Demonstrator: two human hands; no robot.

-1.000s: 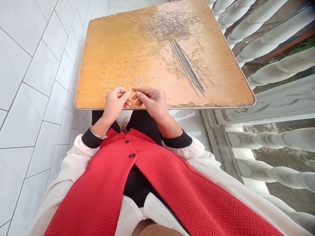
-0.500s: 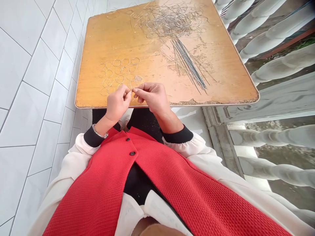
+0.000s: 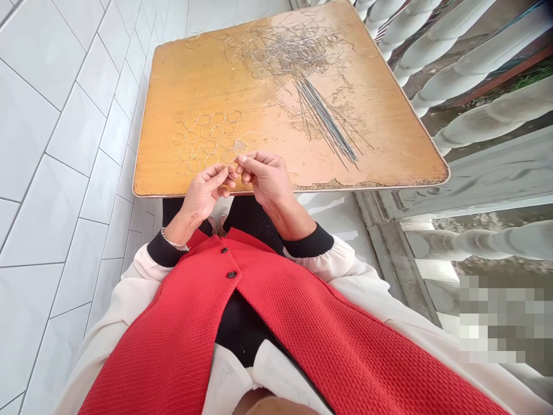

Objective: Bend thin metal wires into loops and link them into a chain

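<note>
Both hands are held together just past the near edge of a wooden table [image 3: 194, 63], over its left half. The left hand [image 3: 203, 193] is the lower of the two, and the right hand [image 3: 264, 178] sits slightly farther and to its right. Between them, a thin wire [image 3: 230, 172] is pinched at the point where the fingertips nearly meet. The right thumb and forefinger are closed on it, with the other fingers curled in loosely. The left thumb and forefinger are also closed near the same spot, and the remaining left fingers are bent, not spread. The wire is so fine that its full length is hard to follow, but a short part seems to stand up from the grip, pointing far and slightly right.

Just beyond the hands, and nearer the left hand, lie rows of wire rings [image 3: 203, 141] on the tabletop. A small wire tuft [image 3: 239, 145] sits close to the right fingertips [image 3: 240, 158]. Farther off lie a wire tangle [image 3: 287, 52] and a bundle of straight wires [image 3: 328, 121], both nearer the right hand.
</note>
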